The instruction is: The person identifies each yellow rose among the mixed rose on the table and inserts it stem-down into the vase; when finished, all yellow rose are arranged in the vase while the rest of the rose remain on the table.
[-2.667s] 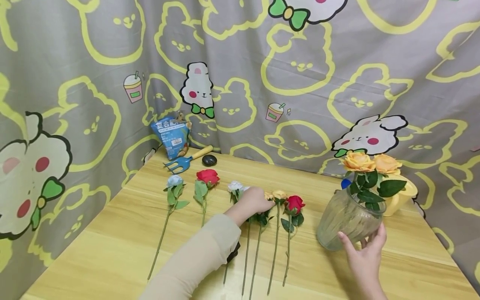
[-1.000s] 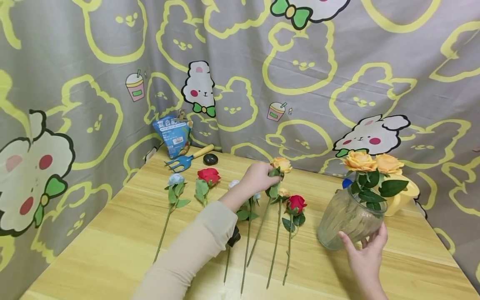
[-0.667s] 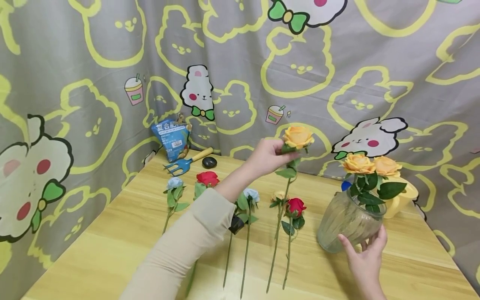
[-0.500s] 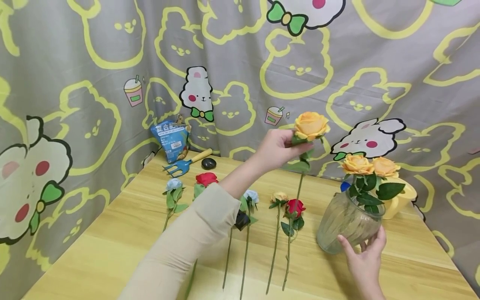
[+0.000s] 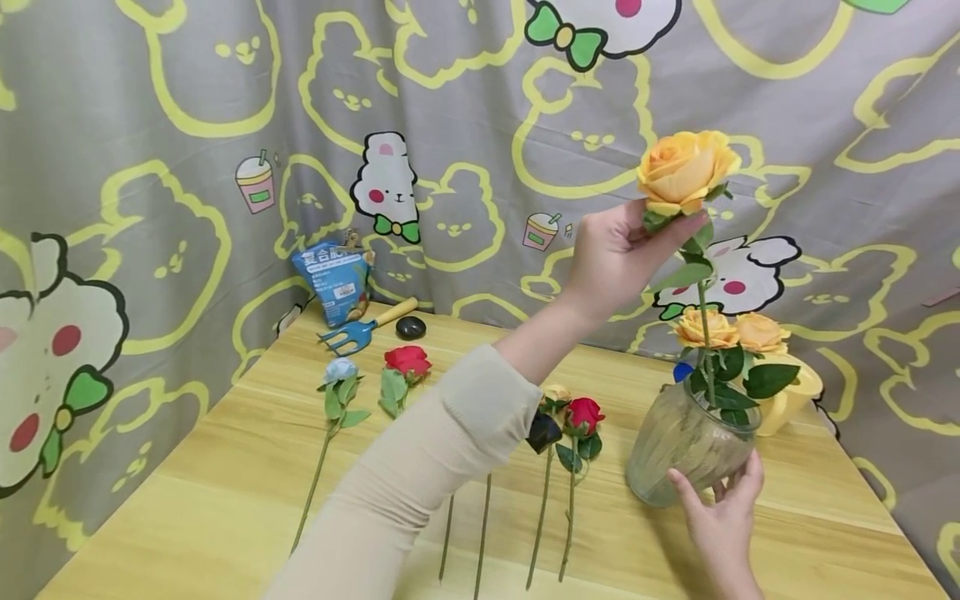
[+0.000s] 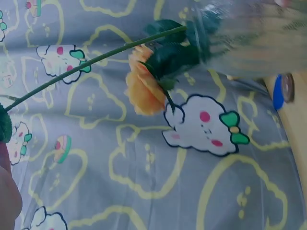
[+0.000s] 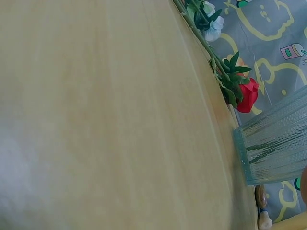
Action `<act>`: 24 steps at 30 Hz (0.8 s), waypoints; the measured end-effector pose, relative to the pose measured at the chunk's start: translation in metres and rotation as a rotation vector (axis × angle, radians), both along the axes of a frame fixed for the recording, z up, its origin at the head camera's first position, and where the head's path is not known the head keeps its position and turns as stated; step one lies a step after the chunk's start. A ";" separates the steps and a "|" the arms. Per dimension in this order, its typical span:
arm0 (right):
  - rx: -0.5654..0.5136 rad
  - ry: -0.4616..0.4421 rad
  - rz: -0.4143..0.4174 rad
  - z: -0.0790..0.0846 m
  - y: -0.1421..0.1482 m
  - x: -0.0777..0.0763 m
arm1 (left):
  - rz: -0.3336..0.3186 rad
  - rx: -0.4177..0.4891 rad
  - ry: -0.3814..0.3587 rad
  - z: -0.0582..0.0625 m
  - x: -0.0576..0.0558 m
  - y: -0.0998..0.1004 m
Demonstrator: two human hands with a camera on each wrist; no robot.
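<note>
My left hand (image 5: 618,254) pinches a yellow-orange rose (image 5: 686,171) just under its bloom, high above a ribbed glass vase (image 5: 675,454). The rose's stem (image 6: 96,60) runs down to the vase mouth, its lower end overlapping the leaves there in the left wrist view. My right hand (image 5: 723,517) grips the vase low on its right side, thumb in front, and the vase leans to the left. Two orange roses (image 5: 705,327) with dark green leaves stand in it. In the right wrist view the glass vase (image 7: 276,139) shows stems inside.
On the wooden table (image 5: 225,500) lie a pale blue rose (image 5: 341,371), a red rose (image 5: 407,360) and another red rose (image 5: 585,414). My left forearm hides other flowers. Behind stand a blue bag (image 5: 336,279), a hand fork (image 5: 356,335), a black stone (image 5: 410,327) and a yellow container (image 5: 787,396).
My left hand has picked the yellow-orange rose off the table, lifted it and carried it right, over the vase. My right hand has kept its grip on the tilted vase.
</note>
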State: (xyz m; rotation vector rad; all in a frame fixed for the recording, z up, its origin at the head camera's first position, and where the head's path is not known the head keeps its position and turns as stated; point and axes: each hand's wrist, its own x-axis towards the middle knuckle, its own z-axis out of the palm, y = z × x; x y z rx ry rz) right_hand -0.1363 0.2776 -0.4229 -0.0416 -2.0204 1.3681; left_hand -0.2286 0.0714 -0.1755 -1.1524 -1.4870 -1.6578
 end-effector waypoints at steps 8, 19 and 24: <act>-0.001 0.008 0.008 0.000 0.001 0.000 | 0.026 -0.076 -0.080 -0.010 -0.003 0.016; 0.005 -0.003 0.002 0.001 0.004 0.000 | -0.055 -0.197 -0.393 -0.060 -0.024 0.038; 0.011 0.008 0.007 0.000 0.005 -0.001 | -0.063 -0.217 -0.491 -0.081 -0.027 0.053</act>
